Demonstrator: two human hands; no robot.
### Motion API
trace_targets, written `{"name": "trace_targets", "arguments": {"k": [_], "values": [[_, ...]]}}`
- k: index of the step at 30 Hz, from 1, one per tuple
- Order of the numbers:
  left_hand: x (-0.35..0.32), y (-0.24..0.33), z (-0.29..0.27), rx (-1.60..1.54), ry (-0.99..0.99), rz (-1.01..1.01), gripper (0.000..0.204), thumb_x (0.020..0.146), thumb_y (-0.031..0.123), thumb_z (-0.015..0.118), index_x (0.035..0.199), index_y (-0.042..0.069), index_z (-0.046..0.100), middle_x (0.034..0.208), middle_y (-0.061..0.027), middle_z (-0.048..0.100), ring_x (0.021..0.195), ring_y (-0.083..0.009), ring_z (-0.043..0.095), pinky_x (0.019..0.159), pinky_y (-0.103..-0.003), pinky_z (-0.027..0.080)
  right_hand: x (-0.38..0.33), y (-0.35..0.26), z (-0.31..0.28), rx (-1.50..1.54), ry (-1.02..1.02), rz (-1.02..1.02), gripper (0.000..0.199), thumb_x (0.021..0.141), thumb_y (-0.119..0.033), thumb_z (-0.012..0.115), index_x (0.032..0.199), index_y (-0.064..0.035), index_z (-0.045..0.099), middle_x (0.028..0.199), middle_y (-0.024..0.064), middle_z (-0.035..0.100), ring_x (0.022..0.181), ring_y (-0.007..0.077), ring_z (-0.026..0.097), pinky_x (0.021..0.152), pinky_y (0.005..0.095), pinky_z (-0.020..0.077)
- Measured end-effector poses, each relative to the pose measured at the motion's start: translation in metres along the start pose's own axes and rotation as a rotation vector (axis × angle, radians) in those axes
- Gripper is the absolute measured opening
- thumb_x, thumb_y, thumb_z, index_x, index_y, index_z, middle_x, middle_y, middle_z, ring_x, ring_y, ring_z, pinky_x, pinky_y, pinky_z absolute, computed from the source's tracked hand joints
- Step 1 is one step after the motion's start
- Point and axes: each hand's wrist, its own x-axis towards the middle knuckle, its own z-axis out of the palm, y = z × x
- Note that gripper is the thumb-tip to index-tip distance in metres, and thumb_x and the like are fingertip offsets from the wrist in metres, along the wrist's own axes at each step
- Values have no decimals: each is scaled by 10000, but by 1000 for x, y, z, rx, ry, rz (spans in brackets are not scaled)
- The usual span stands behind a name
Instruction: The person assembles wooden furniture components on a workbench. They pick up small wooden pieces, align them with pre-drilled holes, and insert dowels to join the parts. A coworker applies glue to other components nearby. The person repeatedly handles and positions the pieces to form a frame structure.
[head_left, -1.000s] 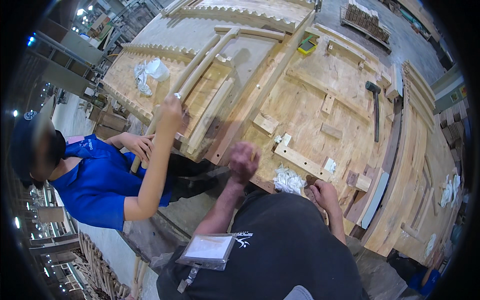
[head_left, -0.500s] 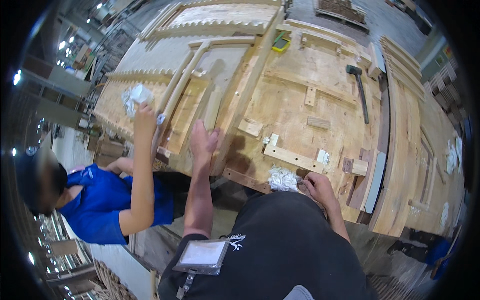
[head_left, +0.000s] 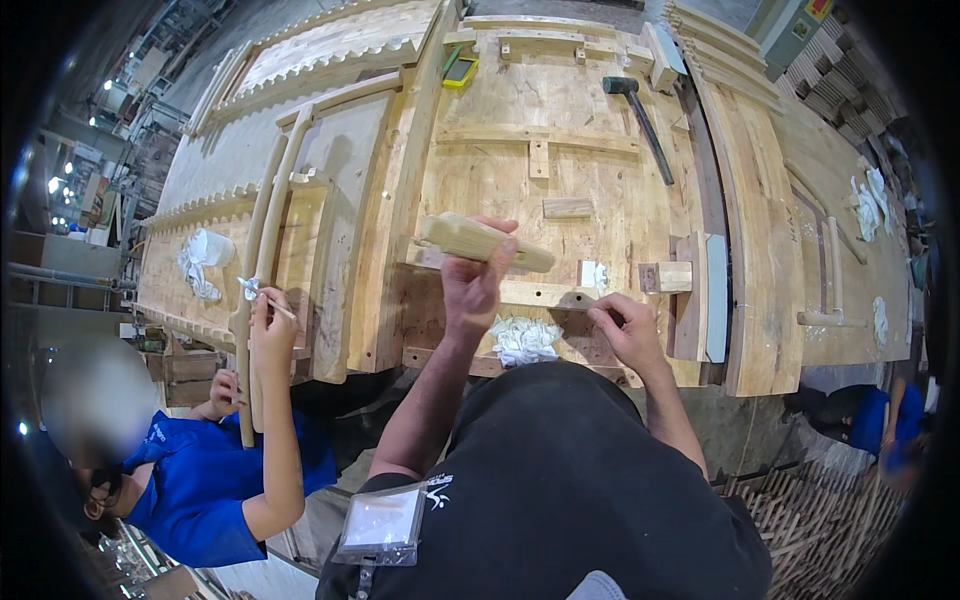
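Note:
My left hand point(head_left: 478, 290) is closed around a pale wooden slat point(head_left: 470, 240), held raised and slightly tilted above the workbench point(head_left: 490, 190). Below the slat lies a wooden strip with drilled holes point(head_left: 540, 295), partly covered by it. Close to the right end of that strip is my right hand point(head_left: 632, 338), its fingers curled together; what they hold, if anything, is hidden. A crumpled white rag point(head_left: 526, 341) lies between my hands at the bench's near edge. Beyond the slat is a small wooden block point(head_left: 567, 208).
A black mallet point(head_left: 640, 125) lies at the far right, a yellow-edged device point(head_left: 460, 71) at the far left. At left, a co-worker in a blue shirt point(head_left: 215, 470) holds a thin stick against long wooden rails point(head_left: 265, 220), near a white cup point(head_left: 211, 248).
My left hand has moved right from the left bench, bringing the slat over the middle. My right hand stays by the near edge. The co-worker's hand has moved from the cup to the rails.

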Motion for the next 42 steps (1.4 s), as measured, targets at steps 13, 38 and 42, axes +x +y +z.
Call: {"name": "trace_targets", "arguments": {"k": [13,38,42], "values": [[-6,-10,5,-52,-35,-61,251,1030,65,728,1264,48,639,1255,-88,701,1132,-156,665,971,-328,566,2,-5,2,-8,29,7,124,980,-103,745,994,21,739,816,84,711,719,125,633,658,299,498],[0,-56,-10,-659,220,-420,334,1140,310,544,1323,33,578,1373,-210,665,1393,-323,580,1180,-552,459,26,-39,2,-417,287,-398,304,895,-149,816,1148,-21,706,985,125,716,923,308,691,807,416,537],[-13,-76,14,-789,275,-617,379,1135,287,558,1394,12,535,1356,-226,659,1345,-336,601,1154,-552,472,65,-26,23,-568,50,-386,476,854,-132,788,1299,-46,644,1083,132,683,1076,348,654,924,485,491]]}}
